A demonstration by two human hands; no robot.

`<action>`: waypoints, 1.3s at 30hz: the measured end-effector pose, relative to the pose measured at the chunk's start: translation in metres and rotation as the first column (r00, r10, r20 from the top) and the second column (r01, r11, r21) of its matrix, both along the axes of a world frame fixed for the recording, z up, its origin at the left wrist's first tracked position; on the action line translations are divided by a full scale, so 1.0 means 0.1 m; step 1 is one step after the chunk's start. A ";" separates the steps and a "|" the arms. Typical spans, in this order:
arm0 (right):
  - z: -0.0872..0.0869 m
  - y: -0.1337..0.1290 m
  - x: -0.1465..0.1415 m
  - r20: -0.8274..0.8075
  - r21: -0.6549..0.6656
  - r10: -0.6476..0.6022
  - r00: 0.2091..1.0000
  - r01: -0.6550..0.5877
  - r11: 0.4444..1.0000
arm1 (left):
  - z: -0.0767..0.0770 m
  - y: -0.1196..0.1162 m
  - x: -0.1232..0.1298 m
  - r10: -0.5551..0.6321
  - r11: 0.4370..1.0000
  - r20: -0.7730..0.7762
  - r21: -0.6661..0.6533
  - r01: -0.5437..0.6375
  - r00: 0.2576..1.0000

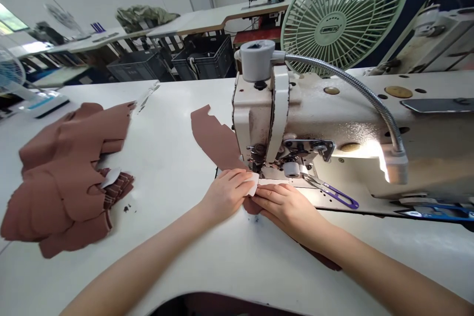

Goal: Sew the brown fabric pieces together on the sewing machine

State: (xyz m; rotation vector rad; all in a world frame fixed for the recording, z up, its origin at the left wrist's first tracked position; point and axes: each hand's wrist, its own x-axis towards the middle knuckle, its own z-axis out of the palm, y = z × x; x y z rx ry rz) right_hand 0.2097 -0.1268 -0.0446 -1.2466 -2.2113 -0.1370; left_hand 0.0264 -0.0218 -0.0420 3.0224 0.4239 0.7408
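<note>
A brown, leather-like cut piece (217, 138) lies on the table beside the sewing machine (255, 113), its near end under my hands by the needle area. My left hand (226, 192) presses closed fingers on this piece, at the edge of a small white patch (254, 183). Close on its right, my right hand (288, 207) grips the brown piece with fingers together, their tips beside the white patch. Part of the brown material shows below my right forearm. The fingers hide exactly how the patch and brown piece meet.
Stacked brown pieces (66, 173) lie at left, with striped ones (118, 190) beside them. Purple-handled thread snips (338, 195) rest on the machine bed. A bendable lamp (394, 165) arches over it. Behind stand a green fan (333, 27) and grey crates (203, 59).
</note>
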 end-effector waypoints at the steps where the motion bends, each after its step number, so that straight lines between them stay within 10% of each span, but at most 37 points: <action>1: 0.00 0.01 0.01 0.013 -0.012 0.002 1.000 -0.002 1.000 | 0.00 0.02 0.01 0.009 1.000 -0.023 -0.005 -0.010 1.000; 39: 0.02 -0.02 0.05 0.304 -0.160 -0.016 0.952 0.068 0.985 | 0.13 0.13 0.13 0.037 0.998 -0.139 0.063 -0.029 0.990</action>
